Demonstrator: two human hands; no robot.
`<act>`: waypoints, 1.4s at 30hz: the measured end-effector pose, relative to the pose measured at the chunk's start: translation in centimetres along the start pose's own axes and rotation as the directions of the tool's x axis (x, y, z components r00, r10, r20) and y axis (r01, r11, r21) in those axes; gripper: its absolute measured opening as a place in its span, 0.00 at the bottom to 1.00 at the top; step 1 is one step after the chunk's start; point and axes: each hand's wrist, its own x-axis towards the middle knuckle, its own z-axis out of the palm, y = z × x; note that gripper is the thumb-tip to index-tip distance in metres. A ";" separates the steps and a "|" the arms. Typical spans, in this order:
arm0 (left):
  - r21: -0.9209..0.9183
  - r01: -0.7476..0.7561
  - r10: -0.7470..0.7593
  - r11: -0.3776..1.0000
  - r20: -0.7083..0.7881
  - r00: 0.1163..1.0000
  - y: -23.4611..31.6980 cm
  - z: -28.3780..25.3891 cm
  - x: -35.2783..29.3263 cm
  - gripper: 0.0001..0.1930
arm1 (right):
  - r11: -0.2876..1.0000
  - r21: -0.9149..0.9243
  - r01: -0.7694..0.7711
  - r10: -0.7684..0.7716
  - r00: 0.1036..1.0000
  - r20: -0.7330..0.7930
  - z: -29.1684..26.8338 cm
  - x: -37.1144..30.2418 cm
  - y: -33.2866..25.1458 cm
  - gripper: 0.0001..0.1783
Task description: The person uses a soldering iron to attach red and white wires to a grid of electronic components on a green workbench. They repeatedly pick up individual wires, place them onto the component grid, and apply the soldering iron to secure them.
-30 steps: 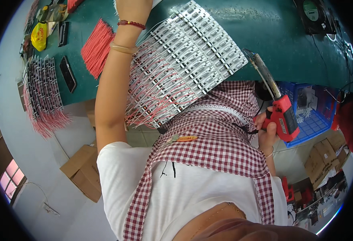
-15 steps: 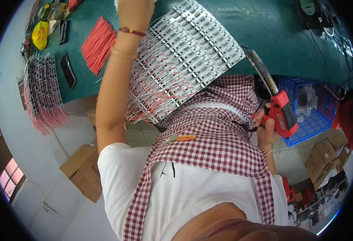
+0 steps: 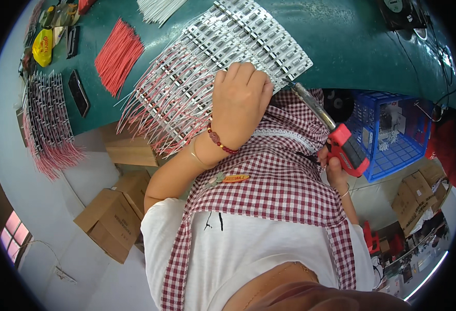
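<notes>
My left hand (image 3: 241, 101) is over the lower right part of a panel of small silvery circuit boards (image 3: 259, 39). Its fingers curl closed; whatever they hold is hidden beneath them. Red and white wires (image 3: 160, 101) stick out from the boards' left and lower parts. In my right hand (image 3: 334, 168) is a red and black soldering gun (image 3: 348, 151), gripped by its handle. Its long metal barrel points up and left, with the tip by the panel's right edge, close to my left fingers.
Bundles of red wires (image 3: 118, 58) and white wires (image 3: 160, 8) lie on the green table (image 3: 342, 41). Further left are a phone (image 3: 79, 93), a wired board stack (image 3: 49, 116) and a yellow packet (image 3: 43, 47). A blue crate (image 3: 394, 155) stands right, below the table edge.
My left hand has come down from the far white wires onto the panel. The soldering gun has shifted slightly left, and its tip is nearer the boards.
</notes>
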 end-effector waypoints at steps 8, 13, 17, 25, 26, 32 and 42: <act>0.061 -0.021 0.023 0.998 -0.030 0.999 0.2 0.6 0.2 0.07 | 0.996 -0.055 0.071 -0.072 0.997 -0.006 -0.1 0.0 0.9 0.25; 0.068 -0.046 0.048 0.997 -0.022 0.999 0.1 0.6 0.3 0.06 | 0.964 -0.226 0.139 -0.143 0.990 -0.002 -0.8 -0.3 2.6 0.22; 0.054 -0.056 0.057 0.997 -0.028 0.998 0.1 0.6 0.1 0.06 | 0.967 -0.203 0.151 -0.156 0.988 -0.011 -0.4 -0.4 1.7 0.20; 0.048 -0.057 0.057 0.997 -0.004 0.998 0.2 0.4 0.3 0.06 | 0.940 -0.297 0.167 -0.178 0.984 -0.012 -0.2 -0.4 2.2 0.20; 0.052 -0.058 0.058 0.997 -0.003 0.998 0.2 0.4 0.3 0.06 | 0.934 -0.308 0.183 -0.197 0.980 -0.015 -0.2 -0.4 2.1 0.20; 0.071 -0.057 0.056 0.996 0.010 0.998 0.2 0.5 0.3 0.06 | 0.965 -0.224 0.134 -0.143 0.989 -0.025 -0.6 -0.9 2.0 0.21; 0.040 -0.010 0.007 0.999 0.059 0.998 0.3 -0.8 0.1 0.06 | 0.992 0.029 0.123 -0.119 0.985 -0.124 0.8 0.2 0.2 0.36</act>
